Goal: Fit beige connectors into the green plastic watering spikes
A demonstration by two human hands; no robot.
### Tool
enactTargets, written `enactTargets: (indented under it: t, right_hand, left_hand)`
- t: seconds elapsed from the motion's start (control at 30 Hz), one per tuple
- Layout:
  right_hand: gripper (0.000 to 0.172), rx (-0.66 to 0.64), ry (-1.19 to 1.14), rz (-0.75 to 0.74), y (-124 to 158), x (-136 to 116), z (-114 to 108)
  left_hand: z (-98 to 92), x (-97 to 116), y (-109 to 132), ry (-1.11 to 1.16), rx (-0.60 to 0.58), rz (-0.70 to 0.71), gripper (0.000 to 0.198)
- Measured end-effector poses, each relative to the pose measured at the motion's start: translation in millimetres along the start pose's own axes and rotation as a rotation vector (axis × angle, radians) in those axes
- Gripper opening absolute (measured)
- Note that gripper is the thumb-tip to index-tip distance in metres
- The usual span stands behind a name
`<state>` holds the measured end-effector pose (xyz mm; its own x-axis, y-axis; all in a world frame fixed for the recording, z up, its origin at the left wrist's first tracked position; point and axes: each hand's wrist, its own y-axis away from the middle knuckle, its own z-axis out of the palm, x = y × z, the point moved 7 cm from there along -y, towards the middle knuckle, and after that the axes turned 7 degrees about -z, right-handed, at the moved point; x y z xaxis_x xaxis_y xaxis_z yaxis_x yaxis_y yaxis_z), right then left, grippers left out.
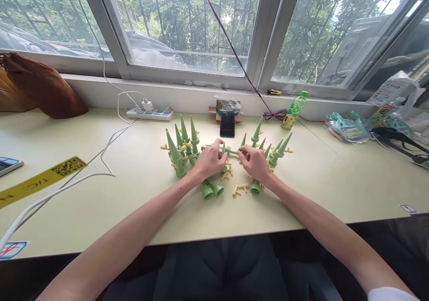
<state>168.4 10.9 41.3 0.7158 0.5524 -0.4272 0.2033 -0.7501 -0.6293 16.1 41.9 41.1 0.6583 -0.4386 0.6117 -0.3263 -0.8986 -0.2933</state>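
A pale yellow-green table [335,180] stands against a windowsill, with trees and metal bars beyond the glass. Midway along the table, nearer its far edge than its corners, a green piece [231,150] lies between a person's two bare hands. The left hand [211,159] is curled, fingers bent close together; the right hand [255,161] has thumb and forefinger nearly meeting. Whether either grips anything, I cannot tell. Small yellow fittings [243,186] lie loose between the hands and toward the front edge. Pointed green spikes, several with yellow fittings attached, stand in a left cluster [173,151] and a right cluster [279,152]. Open-ended green tubes [208,192] lie just in front of the hands. Along the far edge are a white power strip [154,114], a dark phone [227,127] propped upright, and a green-capped bottle [295,111]. A brown bag [50,89] sits by the far left corner, plastic packets [348,129] toward the far right.
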Motion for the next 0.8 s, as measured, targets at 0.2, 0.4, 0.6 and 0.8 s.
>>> enactTargets:
  t: [0.2, 0.4, 0.6, 0.8]
  right_hand:
    - [0.017, 0.004, 0.096, 0.016, -2, 5, -5]
    - [0.018, -0.027, 0.098, 0.020, -2, 6, -2]
    - [0.033, -0.076, 0.045, 0.006, -1, 4, 2]
    - [0.044, -0.157, 0.020, -0.062, -1, -1, 7]
  left_hand:
    - [5.0, -4, -1, -0.049, -0.024, 0.023, 0.031]
    - [5.1, -2, -1, -0.074, -0.027, 0.060, 0.015]
    - [5.1, 3, -1, -0.079, -0.043, 0.120, 0.016]
    - [7.5, 11, 2, -0.141, -0.076, 0.210, 0.023]
